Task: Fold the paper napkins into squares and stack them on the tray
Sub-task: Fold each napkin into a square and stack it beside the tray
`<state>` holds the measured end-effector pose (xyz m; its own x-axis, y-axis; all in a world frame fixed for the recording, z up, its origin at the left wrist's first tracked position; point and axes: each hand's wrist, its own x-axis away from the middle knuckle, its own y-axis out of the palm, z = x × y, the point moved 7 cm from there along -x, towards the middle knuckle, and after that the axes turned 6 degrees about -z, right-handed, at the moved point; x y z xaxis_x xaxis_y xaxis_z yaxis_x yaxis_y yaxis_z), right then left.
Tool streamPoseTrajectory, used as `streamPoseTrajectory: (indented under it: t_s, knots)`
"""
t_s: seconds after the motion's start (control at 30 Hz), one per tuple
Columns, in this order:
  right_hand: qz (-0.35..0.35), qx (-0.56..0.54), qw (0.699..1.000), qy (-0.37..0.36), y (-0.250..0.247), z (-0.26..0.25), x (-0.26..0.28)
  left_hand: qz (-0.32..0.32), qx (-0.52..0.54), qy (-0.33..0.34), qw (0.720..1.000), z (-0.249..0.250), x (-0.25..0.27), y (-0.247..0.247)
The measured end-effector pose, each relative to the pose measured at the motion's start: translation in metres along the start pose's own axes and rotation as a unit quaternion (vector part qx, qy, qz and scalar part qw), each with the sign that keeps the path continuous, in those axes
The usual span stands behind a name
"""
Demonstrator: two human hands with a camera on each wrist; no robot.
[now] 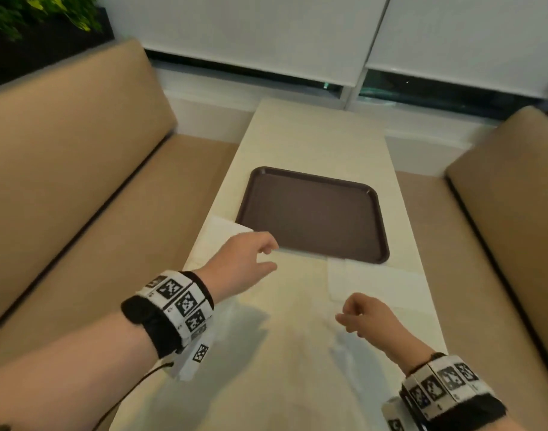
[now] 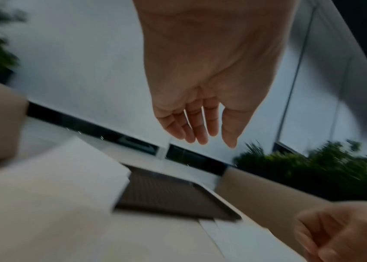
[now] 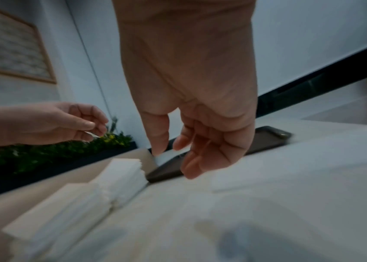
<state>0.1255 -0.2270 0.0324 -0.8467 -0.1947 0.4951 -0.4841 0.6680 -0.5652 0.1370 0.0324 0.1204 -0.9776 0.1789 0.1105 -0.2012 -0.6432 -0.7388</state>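
Stack of napkins [image 1: 218, 241] sitting at the counter's [image 1: 297, 353] left edge, touching the brown tray's [image 1: 313, 213] near-left corner. Left hand [image 1: 241, 265] hovering above, grip loose, holding nothing. Further right, flat napkin [image 1: 375, 281] by right hand [image 1: 366, 315], curled, nothing held.

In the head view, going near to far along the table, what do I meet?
Right hand → flat white paper napkin beside it → left hand over the white napkin stack → dark brown plastic tray, nothing on it → bare cream tabletop → window blinds.
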Motion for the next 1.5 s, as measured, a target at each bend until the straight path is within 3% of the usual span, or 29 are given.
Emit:
streamPoseTrajectory:
  t_s: [0.1, 0.2, 0.4, 0.5, 0.6, 0.8, 0.93, 0.97, 1.07, 1.23, 1.4, 1.5]
  knots:
    - [-0.006, 0.040, 0.998, 0.049, 0.000, 0.056, 0.027, -0.133, -0.062, 0.033, 0.989, 0.019, 0.004, 0.079]
    - [0.007, 0.069, 0.996, 0.062, 0.008, 0.083, 0.045, -0.224, -0.116, 0.003, 0.968, 0.015, 0.005, 0.152]
    - [-0.028, 0.121, 0.990, 0.067, 0.037, 0.109, 0.078, -0.205, -0.173, -0.136, 0.954, -0.002, 0.006, 0.216]
    - [-0.046, 0.168, 0.983, 0.053, 0.046, 0.118, 0.090, -0.183, -0.185, -0.150, 0.954, -0.004, 0.003, 0.228]
    - [-0.098, 0.233, 0.967, 0.023, 0.058, 0.116, 0.099, -0.184, -0.112, -0.170, 0.962, -0.005, -0.001, 0.240]
    - [-0.117, 0.195, 0.974, 0.020, 0.057, 0.110, 0.114, -0.135, 0.066, -0.217, 0.965, -0.009, 0.005, 0.230]
    - [-0.154, 0.122, 0.980, 0.016, 0.036, 0.102, 0.117, -0.091, 0.168, -0.201, 0.961, 0.000, 0.011, 0.198]
    - [-0.145, 0.120, 0.982, 0.003, 0.028, 0.097, 0.114, -0.085, 0.217, -0.189, 0.954, 0.007, 0.014, 0.189]
    - [-0.054, -0.020, 0.998, -0.022, -0.005, 0.072, 0.099, -0.062, 0.358, -0.135, 0.922, 0.038, 0.023, 0.157]
    - [-0.020, -0.220, 0.966, -0.133, -0.045, -0.005, 0.093, -0.080, 0.440, -0.057, 0.893, 0.099, 0.034, 0.116]
    - [0.025, -0.264, 0.948, -0.174, -0.072, -0.042, 0.110, -0.102, 0.511, -0.044, 0.852, 0.126, 0.043, 0.092]
    - [0.031, -0.285, 0.940, -0.187, -0.082, -0.048, 0.118, -0.101, 0.505, -0.058, 0.855, 0.131, 0.046, 0.083]
